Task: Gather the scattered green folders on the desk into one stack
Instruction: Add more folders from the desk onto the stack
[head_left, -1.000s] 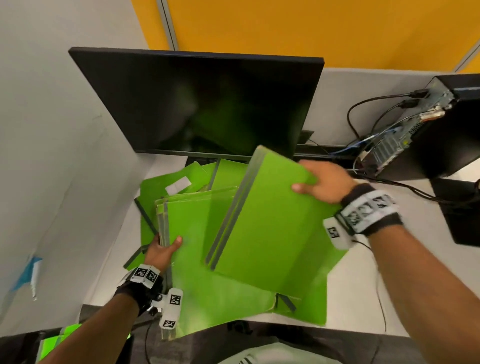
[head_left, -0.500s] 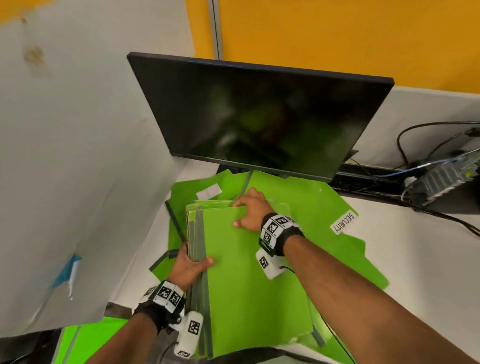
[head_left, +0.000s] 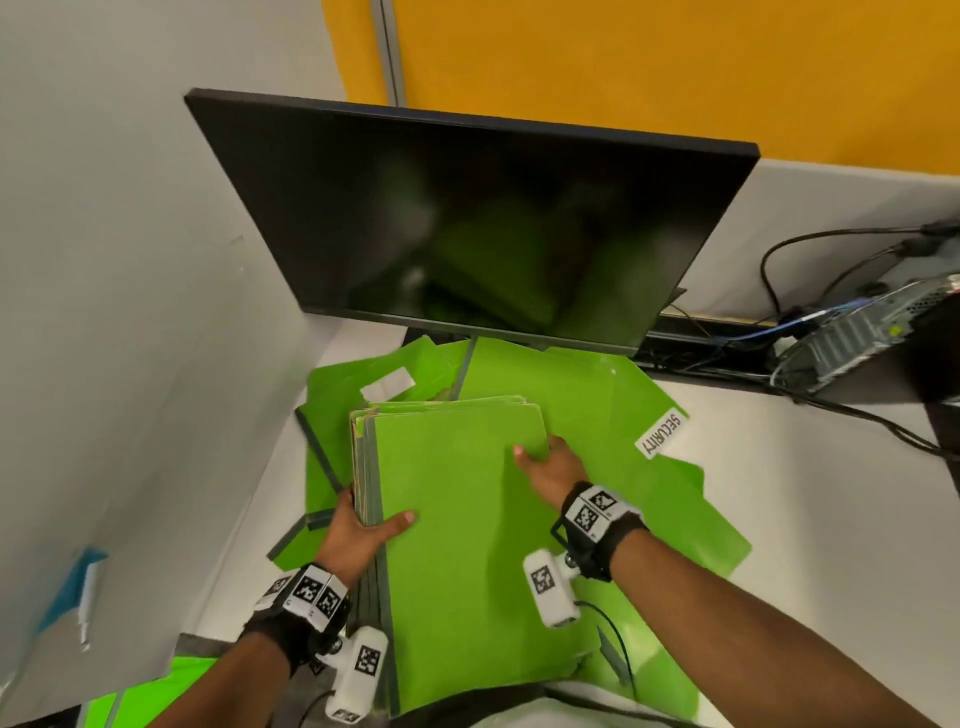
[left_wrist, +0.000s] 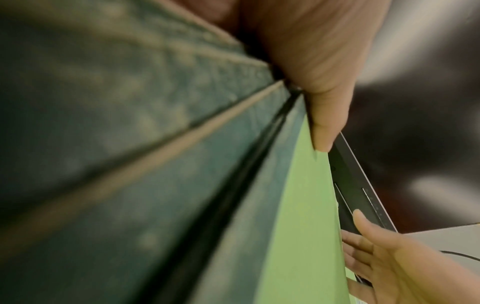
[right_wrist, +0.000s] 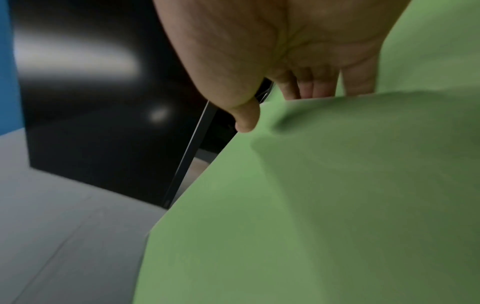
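Stack (head_left: 467, 519) lies on folders (head_left: 597, 405) before monitor (head_left: 467, 223).

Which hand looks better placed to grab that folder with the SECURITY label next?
Probably the right hand: it is at the stack's right edge, beside the labelled folder, while the left hand grips the stack's spine side.

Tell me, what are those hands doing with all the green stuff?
A person is stacking green folders. The left hand grips the stack by its left edge, and the right hand holds its right edge. More loose folders lie spread on the desk underneath, in front of the monitor.
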